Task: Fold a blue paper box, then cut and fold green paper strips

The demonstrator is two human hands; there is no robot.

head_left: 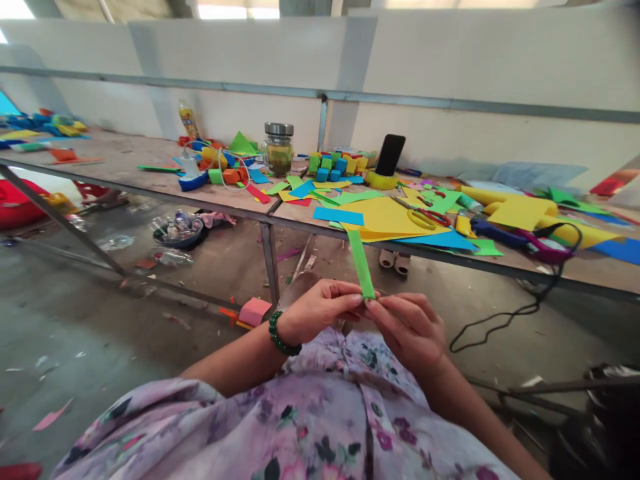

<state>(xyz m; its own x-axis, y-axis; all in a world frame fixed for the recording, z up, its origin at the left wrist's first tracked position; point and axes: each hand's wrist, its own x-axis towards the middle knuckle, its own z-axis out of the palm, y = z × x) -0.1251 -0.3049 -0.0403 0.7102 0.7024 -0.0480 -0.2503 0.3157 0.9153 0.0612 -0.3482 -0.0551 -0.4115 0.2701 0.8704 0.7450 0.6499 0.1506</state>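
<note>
A narrow strip of bright green foam or paper (360, 263) stands upright between my hands, its lower end pinched by both. My left hand (330, 303), with a dark green bead bracelet on the wrist, grips that end from the left. From the right, my right hand (410, 327) holds the same end between thumb and fingers. Behind the strip's top lies a yellow sheet (383, 217) at the table's front edge. A blue strip (339, 215) rests on its left part, and scissors with red and yellow handles (425, 217) lie on its right.
Small coloured cubes (335, 167), a glass jar (278, 150) and a propped phone (390, 155) stand farther back on the table (607, 267). A purple and blue corded tool (543, 248) lies at right, its black cord hanging over the edge. Scraps and a basin (179, 230) are on the floor.
</note>
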